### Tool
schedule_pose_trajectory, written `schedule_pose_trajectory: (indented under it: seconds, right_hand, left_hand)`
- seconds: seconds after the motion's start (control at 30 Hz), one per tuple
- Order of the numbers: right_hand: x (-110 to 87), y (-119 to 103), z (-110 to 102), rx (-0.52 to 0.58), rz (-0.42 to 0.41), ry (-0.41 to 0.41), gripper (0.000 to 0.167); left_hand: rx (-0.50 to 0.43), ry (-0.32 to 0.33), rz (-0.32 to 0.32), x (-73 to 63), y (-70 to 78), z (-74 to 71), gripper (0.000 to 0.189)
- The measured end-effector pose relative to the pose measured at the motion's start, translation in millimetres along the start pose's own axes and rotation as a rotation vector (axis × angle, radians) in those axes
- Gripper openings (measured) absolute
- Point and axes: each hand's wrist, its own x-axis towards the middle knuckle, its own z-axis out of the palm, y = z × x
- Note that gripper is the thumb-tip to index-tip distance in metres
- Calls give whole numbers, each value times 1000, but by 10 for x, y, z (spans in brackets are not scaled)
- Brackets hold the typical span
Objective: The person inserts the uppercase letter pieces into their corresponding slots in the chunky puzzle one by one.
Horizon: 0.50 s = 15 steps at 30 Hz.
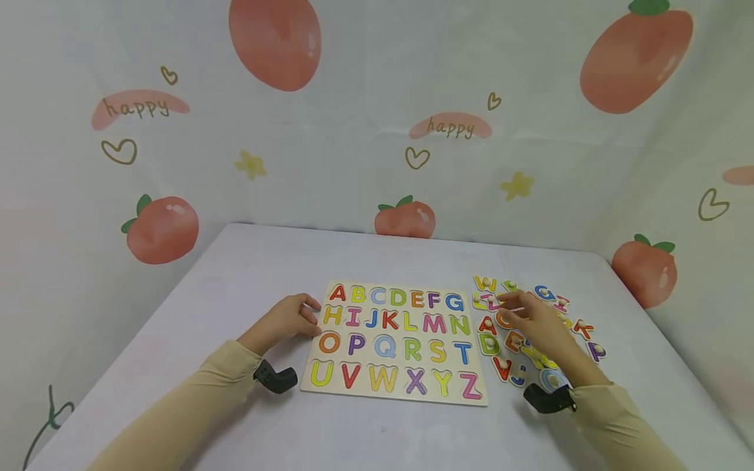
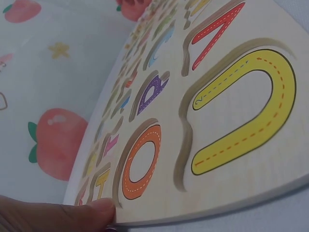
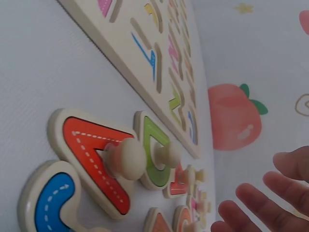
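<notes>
A wooden alphabet board [image 1: 368,358] lies flat, with coloured letters printed in its recesses. My left hand [image 1: 285,322] is at its left edge, fingers loosely bent. In the left wrist view the thumb [image 2: 99,212] touches the board's edge near the orange O [image 2: 126,181]. My right hand [image 1: 538,327] hovers over loose knobbed letter pieces at the board's right, fingers spread and holding nothing. A pink letter piece [image 1: 492,301] shows just beyond its fingertips. Below the hand lie a red V piece [image 3: 79,140], a green D piece [image 3: 147,130] and a blue J piece [image 3: 41,212].
Several more letter pieces, such as a yellow W [image 1: 485,283], a blue G [image 1: 544,292] and a purple P [image 1: 596,351], spread over the right of the white table [image 1: 377,438]. A fruit-print cloth [image 1: 341,157] hangs behind. Each wrist wears a black camera [image 1: 275,377].
</notes>
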Motion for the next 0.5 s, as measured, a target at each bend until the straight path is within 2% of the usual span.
schedule_pose_trajectory:
  seconds: [0.27, 0.5]
  right_hand:
    - [59, 78, 89, 55, 86, -87, 38]
    - [137, 111, 147, 40, 98, -117, 35]
  left_hand:
    - [31, -12, 3, 17, 7, -14, 47]
    - [36, -17, 10, 4, 10, -21, 48]
